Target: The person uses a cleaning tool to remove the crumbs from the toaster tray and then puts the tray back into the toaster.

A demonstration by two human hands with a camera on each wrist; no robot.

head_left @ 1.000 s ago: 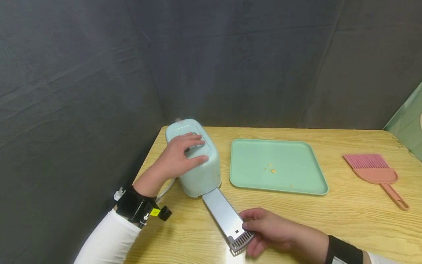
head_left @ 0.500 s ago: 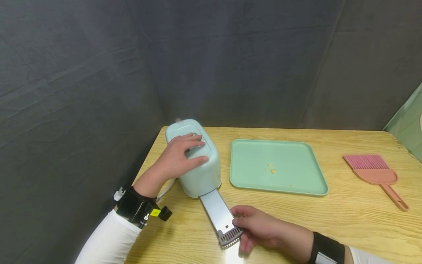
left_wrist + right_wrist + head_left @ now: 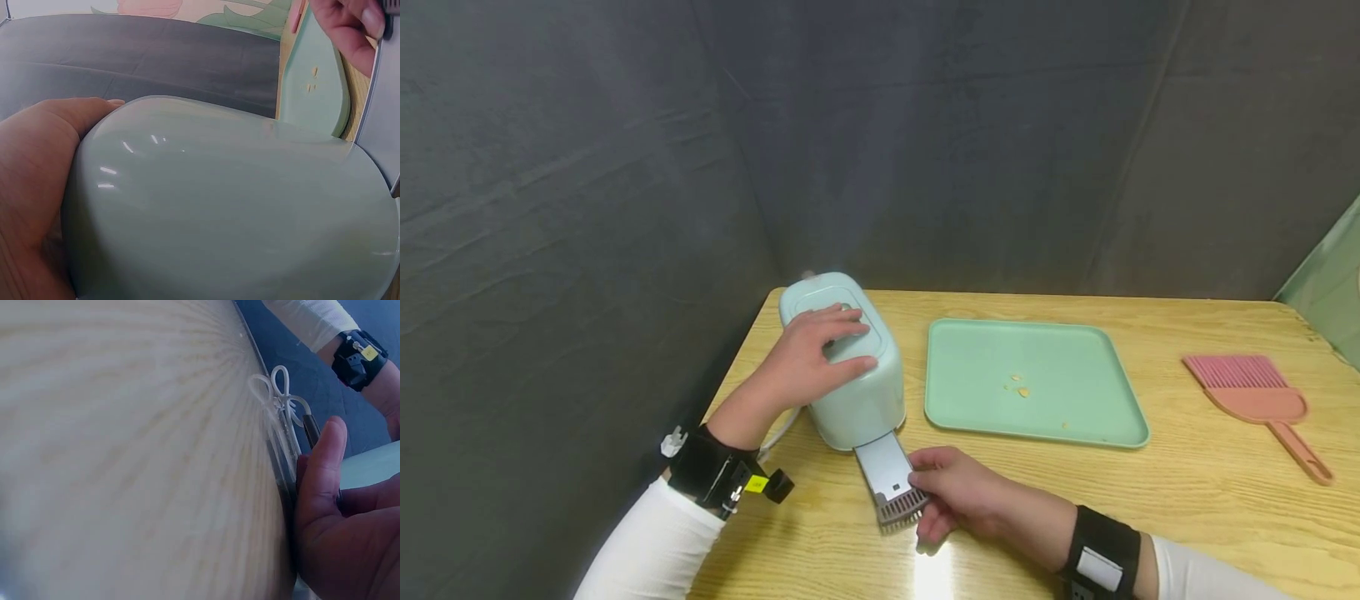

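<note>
A pale green toaster (image 3: pixel 868 408) with a lid on top stands at the table's left side, its rounded body filling much of the left wrist view. My left hand (image 3: pixel 812 350) rests over the lid, thumb and fingers spread. Out of the toaster's near end sticks a flat metal crumb tray (image 3: pixel 883 467) with a grey slotted end. The thumb and fingers of my right hand (image 3: pixel 958 492) pinch this tray by its right edge, near the slotted end. In the right wrist view the right hand (image 3: pixel 350 531) hides most of the crumb tray.
Right of the toaster lies a green serving tray (image 3: pixel 970 358) with a few crumbs (image 3: pixel 1022 392) on it. A pink brush (image 3: pixel 1255 400) lies farther right. A white cord (image 3: pixel 281 394) is bundled beside the toaster. Dark cloth (image 3: pixel 962 167) rises behind the table.
My right hand has moved up and left, sliding the crumb tray farther into the toaster, so less of it sticks out. The left hand stays on the lid.
</note>
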